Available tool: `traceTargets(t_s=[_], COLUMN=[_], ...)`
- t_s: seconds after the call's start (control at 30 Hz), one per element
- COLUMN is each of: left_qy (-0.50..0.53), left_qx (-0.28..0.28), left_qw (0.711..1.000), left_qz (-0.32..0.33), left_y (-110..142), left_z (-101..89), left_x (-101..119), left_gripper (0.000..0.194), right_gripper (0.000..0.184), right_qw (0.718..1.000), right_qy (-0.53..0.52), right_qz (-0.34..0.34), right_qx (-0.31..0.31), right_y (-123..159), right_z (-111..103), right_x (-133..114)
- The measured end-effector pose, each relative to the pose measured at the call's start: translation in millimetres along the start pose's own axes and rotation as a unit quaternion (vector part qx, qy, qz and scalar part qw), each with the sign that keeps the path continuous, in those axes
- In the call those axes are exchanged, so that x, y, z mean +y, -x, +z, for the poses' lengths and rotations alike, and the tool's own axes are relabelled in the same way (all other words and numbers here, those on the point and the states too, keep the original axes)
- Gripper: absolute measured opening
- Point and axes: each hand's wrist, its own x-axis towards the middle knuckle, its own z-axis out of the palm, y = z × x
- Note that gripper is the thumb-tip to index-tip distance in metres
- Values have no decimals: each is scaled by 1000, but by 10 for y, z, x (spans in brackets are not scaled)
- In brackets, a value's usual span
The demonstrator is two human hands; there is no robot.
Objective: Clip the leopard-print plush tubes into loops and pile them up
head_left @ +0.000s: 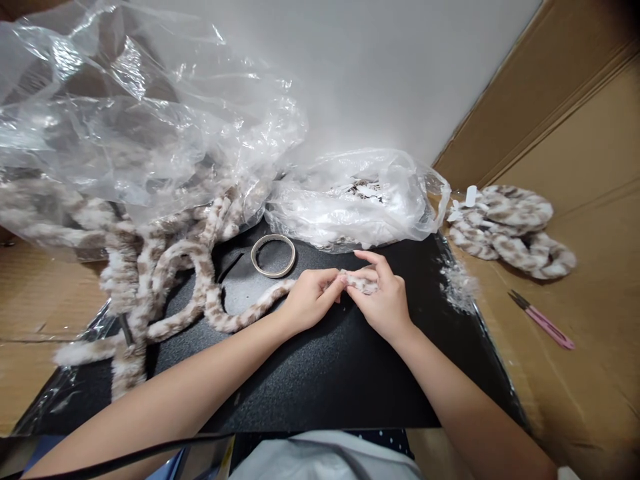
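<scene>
Pinching the brown-and-white, rope-shaped plush strip [260, 308], left hand [316, 293] and right hand [383, 297] meet, each grip narrow around it; close fingertips should steady that soft pile.

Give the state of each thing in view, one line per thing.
Left hand: pinching the furry strip.
Right hand: holding the strip, one finger raised.
Furry strip: curved across the black table.
Large plastic bag: crumpled, draped over furry pieces.
Smaller plastic bag: crumpled, with contents inside.
Pale ring: lying flat.
Furry bundle: coiled.
Pink-handled snips: lying down, unheld.
</scene>
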Motion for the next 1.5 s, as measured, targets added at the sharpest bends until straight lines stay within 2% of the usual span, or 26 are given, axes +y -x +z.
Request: traceTargets(t_s=[0.13,0.3,0.47,0.53,0.73,0.87,0.97,1.07,1.17,1.33,1.5], left_qy=[-7,13,21,9,-43,-16,15,38,60,118,147], left_qx=[22,25,48,63,77,78,79,71,49,4,-16], left_qw=[1000,1000,999,998,996,997,997,997,997,993,989], left_qz=[-14,-9,2,3,5,-9,-18,-18,-22,-23,-24], left_y=[4,-1,-3,-2,2,8,10,5,-6,-27,-41], left_z=[18,21,20,28,53,54,54,49,39,19,11], left_x=[-6,-24,-43,-48,-26,-4,-8,-23,-35,-61,-82], left_gripper=[45,46,42,41,41,44,46,48,49,52,52], right_gripper=[43,44,64,66,22,19,24,31,33,34,34], right_qw=[1000,1000,998,997,997,1000,996,984,980,988,995], right_qy=[12,-1,26,37,48,5,-77,-150,-169,-127,-54], right_qz=[-23,-6,-56,-73,-63,-24,42,92,96,72,26], right_qx=[-1,-10,-6,4,8,19,26,36,43,58,85], right_y=[16,13,-27,-39,-45,-42,-38,-35,-30,-4,25], right_z=[30,34,-58,-96,-115,-87,-39,23,77,136,166], right_x=[-2,-8,-26,-34,-67,-44,-18,-6,7,41,22])
